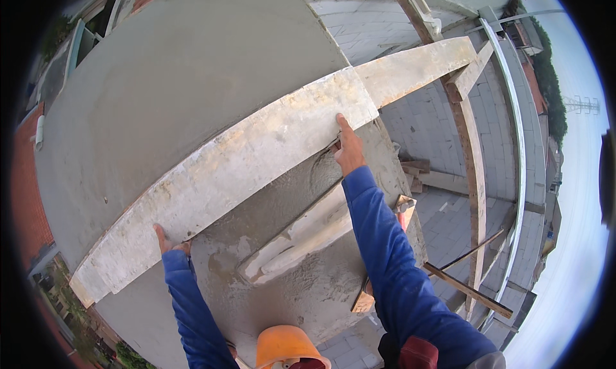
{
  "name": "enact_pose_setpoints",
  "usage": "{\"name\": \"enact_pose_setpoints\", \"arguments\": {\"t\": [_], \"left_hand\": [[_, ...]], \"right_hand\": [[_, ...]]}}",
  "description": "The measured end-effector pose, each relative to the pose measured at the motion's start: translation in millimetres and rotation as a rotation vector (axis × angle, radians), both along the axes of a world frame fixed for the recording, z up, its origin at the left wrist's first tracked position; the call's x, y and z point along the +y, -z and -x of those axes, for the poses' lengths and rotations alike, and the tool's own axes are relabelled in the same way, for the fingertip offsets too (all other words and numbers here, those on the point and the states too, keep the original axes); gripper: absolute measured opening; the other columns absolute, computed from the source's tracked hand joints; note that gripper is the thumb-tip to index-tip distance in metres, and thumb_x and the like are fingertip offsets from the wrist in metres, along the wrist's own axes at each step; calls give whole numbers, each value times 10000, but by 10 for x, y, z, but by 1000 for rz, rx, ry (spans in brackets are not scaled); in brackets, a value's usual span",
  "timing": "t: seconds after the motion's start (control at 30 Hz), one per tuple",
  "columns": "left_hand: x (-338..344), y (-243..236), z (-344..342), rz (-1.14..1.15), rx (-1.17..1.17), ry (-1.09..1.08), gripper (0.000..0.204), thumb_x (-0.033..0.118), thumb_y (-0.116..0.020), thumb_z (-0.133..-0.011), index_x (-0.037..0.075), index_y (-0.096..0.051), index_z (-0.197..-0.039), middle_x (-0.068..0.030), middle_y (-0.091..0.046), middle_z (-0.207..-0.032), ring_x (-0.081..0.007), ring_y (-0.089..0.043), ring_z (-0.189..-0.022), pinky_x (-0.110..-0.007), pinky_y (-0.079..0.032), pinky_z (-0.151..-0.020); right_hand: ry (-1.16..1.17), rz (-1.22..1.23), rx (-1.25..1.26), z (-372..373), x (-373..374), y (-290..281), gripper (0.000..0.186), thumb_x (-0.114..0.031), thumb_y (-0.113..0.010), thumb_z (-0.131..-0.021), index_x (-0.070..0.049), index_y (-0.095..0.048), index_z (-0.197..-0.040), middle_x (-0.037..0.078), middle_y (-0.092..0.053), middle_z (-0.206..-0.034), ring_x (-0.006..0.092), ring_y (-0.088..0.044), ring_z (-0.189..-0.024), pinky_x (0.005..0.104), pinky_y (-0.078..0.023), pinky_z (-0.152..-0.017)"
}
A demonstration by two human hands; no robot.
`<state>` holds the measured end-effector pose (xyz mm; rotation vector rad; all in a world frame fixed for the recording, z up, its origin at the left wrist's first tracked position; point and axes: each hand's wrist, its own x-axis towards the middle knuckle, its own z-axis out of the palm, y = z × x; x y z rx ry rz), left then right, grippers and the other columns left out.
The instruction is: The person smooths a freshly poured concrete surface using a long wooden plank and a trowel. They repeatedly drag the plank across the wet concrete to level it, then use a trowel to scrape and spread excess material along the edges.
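On one board, two hands

The board in hand is mottled with ochre and tan over whitish grey, while the second board at far right is toned cream and tinged tan along its edge. Both sleeves are dyed a strong blue. An even grey is worn by the slab at far left; the nearer mortar is patched in darker grey, and a beige plank is streaked with grey. The near bucket is coloured orange. At right, light grey block walls are patterned with joint lines.
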<state>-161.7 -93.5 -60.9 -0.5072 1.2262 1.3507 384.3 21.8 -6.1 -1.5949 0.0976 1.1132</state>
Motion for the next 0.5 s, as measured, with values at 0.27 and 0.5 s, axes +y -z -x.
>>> {"name": "enact_pose_setpoints", "arguments": {"t": [0.27,0.5], "left_hand": [[29,-135,-100,-67,-121,-3,711,488,-792,-879,197,-532,-1473,-61,-566,-1488,-348,-511,-1376,-637,-385,-1145],[119,-310,-206,22,-132,-115,711,488,-775,-896,185,-512,-1483,-84,-528,-1525,-357,-452,-1428,-626,-317,-1195]], "right_hand": [[-81,-16,54,-104,17,17,758,-433,-873,-787,-129,-522,-1386,102,-540,-1309,263,-537,-1161,461,-458,-983],[44,147,94,-157,94,4,799,-389,-915,-755,-60,-498,-1351,139,-520,-1214,287,-541,-1113,485,-468,-982]]}}
